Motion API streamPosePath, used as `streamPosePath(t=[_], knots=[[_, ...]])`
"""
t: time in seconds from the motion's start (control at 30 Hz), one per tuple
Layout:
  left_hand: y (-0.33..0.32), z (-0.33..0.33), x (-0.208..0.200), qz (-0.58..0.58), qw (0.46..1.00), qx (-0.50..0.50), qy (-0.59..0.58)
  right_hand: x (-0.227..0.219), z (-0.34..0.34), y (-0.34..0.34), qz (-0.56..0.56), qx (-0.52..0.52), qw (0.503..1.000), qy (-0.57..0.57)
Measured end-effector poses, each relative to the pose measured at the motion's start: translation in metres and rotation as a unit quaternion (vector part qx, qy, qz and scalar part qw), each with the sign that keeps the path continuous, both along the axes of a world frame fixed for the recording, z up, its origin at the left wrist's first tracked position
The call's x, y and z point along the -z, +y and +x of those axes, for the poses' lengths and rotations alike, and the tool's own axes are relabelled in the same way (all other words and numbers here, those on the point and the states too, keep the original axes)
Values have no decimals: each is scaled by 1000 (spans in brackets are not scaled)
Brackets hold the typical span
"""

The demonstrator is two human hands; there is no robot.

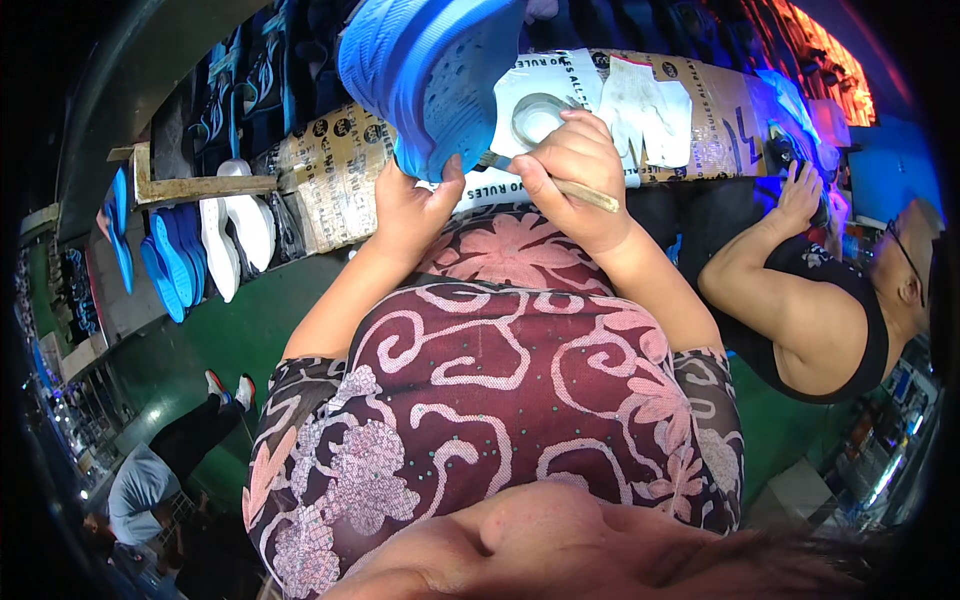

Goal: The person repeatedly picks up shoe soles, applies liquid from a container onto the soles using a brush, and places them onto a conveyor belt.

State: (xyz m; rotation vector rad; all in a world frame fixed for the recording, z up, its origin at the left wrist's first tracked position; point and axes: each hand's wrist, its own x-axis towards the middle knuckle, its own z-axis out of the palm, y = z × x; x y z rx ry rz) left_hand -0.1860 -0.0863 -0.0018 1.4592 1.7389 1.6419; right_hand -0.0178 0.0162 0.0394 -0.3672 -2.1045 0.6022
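My left hand [412,208] is closed on the edge of a large blue foam clog [440,90], which is held up and tilted over the bench. My right hand [578,175] grips a brush [588,194] by its pale wooden handle. The brush's metal end points left at the clog's lower edge; its bristles are mostly hidden, so I cannot tell whether they touch. Just beyond my right hand, a round clear dish [538,117] stands on a white sheet [570,75]. A whitish work glove [650,110] lies to its right.
The bench is covered with taped brown cardboard [335,150]. On the left, blue shoe parts [175,255] and white ones [238,235] hang beside a wooden frame [200,188]. Dark and blue footwear [250,85] lines the far side. A co-worker [820,310] works close on my right.
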Motion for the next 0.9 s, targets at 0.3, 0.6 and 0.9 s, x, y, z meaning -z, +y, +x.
streamPosePath(t=[0.3, 0.6, 0.9], knots=[[2, 1, -1, 13, 999, -10, 47, 4, -1, 3, -34, 8, 999, 30], [8, -2, -1, 120, 984, -4, 129, 4, 1, -4, -63, -12, 998, 19], [5, -6, -8, 83, 987, 39, 133, 2, -3, -3, -60, 25, 996, 58]])
